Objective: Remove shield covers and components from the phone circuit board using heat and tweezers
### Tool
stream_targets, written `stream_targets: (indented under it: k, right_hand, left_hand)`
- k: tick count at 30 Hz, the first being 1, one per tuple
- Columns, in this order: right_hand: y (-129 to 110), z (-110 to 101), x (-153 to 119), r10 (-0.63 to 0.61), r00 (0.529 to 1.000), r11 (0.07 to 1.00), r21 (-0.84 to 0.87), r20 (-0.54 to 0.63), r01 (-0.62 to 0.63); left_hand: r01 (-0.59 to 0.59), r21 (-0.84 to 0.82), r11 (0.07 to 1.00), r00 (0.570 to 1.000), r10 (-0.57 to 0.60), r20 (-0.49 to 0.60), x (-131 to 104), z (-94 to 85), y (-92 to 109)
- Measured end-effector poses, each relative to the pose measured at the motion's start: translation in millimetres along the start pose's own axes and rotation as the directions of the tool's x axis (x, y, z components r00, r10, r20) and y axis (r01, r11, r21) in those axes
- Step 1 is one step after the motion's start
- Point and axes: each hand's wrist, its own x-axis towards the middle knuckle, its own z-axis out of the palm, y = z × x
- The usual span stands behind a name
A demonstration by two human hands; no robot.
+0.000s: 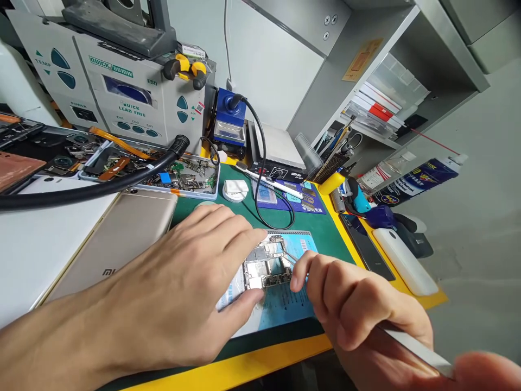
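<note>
A phone circuit board [268, 263] lies on a blue and white booklet [291, 309] on the green mat. My left hand [203, 271] holds the board's left side, index finger at its top edge and thumb at its lower edge. Fingers curled, my right hand [358, 298] grips a slim metal tool [415, 347]; its handle sticks out behind the hand, and a thin tip reaches the board's right edge. The tool's exact kind is hard to make out.
A QUICK hot-air station [122, 92] with a black hose [101, 190] stands back left. Beside the booklet lies a gold phone cover [118, 239]. Behind are a parts tray [195, 190] and a white brush [272, 182]. Bottles and a white case [402, 260] line the right.
</note>
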Motion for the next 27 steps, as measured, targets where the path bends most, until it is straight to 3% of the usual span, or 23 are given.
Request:
stream_targets:
  k: [2, 9, 15, 23, 27]
  right_hand:
    - [9.0, 0.9, -6.0, -0.115, 0.993, 0.993, 0.013, -0.041, 0.115]
    - [5.5, -13.8, 12.2, 0.1, 0.994, 0.981, 0.161, 0.037, -0.105]
    - [-3.0, -17.8, 52.4, 0.21, 0.946, 0.945, 0.198, 0.247, -0.262]
    - [-9.6, -1.9, 62.7, 0.229, 0.92, 0.918, 0.244, 0.317, -0.313]
    - [-6.6, -3.3, 70.9, 0.168, 0.872, 0.918, 0.248, 0.46, -0.308]
  left_hand:
    - [-0.01, 0.0, 1.0, 1.0, 0.01, -0.002, 0.7, -0.3, 0.0]
    - [-0.022, 0.018, 1.0, 1.0, 0.022, 0.01, -1.5, -1.8, 0.8]
    - [-0.009, 0.007, 1.0, 1.0, 0.009, -0.002, 1.4, -1.4, 1.0]
    - [0.009, 0.006, 1.0, 1.0, -0.009, 0.011, -0.9, -1.3, 1.9]
    - [0.012, 0.006, 1.0, 1.0, -0.012, 0.013, -0.2, -1.0, 1.4]
